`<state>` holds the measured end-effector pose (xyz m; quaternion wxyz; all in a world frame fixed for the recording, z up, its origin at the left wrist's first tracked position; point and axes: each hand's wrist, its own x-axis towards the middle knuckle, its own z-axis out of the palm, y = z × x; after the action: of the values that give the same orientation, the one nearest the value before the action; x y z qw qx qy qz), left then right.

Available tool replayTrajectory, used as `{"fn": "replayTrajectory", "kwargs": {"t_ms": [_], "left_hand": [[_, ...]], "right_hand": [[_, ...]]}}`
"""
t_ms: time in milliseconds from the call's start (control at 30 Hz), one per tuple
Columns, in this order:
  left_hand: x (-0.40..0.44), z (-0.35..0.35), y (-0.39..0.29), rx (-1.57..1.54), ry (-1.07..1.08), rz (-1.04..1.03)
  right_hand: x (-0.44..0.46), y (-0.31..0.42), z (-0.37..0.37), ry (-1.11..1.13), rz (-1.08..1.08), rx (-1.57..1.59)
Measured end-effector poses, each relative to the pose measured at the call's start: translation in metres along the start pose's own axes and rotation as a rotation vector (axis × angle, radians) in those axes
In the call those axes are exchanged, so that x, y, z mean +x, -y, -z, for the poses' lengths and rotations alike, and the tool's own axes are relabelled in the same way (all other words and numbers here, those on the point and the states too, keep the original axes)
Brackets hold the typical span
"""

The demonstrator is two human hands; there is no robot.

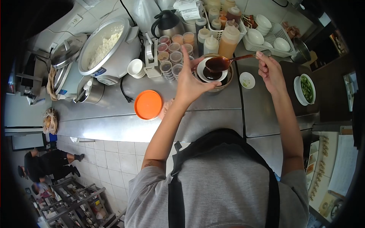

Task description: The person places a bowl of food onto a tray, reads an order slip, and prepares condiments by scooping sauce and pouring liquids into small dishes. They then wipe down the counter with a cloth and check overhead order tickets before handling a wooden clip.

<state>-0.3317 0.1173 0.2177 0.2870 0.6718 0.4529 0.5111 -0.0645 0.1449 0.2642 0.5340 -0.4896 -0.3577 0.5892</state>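
Note:
My left hand [190, 80] grips a small white bowl [200, 71] by its side, thumb at the near rim. Dark brown sauce [211, 75] pools inside it. Beneath the bowl is a round container [222, 87], mostly hidden. My right hand [270, 71] pinches the end of a long-handled spoon [217, 64], its head coated in the same dark sauce and held over the bowl. Another small white bowl [247, 80] with green bits inside stands between my hands on the steel counter [213, 121]. An orange lid [148, 104] lies left of my left forearm.
Lidded sauce cups [175, 57] and squeeze bottles [229, 40] crowd the back. A rice cooker [127, 47] stands left, beside stacked white bowls [135, 68]. At right are a basket of bowls [268, 47] and chopped greens [307, 89]. A person [45, 163] is at far left.

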Motion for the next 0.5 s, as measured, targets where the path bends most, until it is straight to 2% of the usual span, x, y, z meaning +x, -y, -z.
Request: {"fn": "replayTrajectory", "kwargs": {"t_ms": [200,300,400,500], "left_hand": [[-0.003,0.003,0.003,0.034,-0.039,0.011],[-0.019,0.019,-0.004,0.164,-0.122,0.036],[-0.042,0.041,-0.005,0.23,-0.173,0.07],[-0.058,0.056,-0.003,0.234,-0.207,0.115]], "right_hand": [[0.009,0.004,0.002,0.04,0.021,0.091],[0.018,0.013,0.001,-0.068,0.149,-0.017],[0.02,0.001,-0.014,-0.12,0.3,-0.347],[0.024,-0.045,-0.039,-0.016,0.526,-0.828]]}}
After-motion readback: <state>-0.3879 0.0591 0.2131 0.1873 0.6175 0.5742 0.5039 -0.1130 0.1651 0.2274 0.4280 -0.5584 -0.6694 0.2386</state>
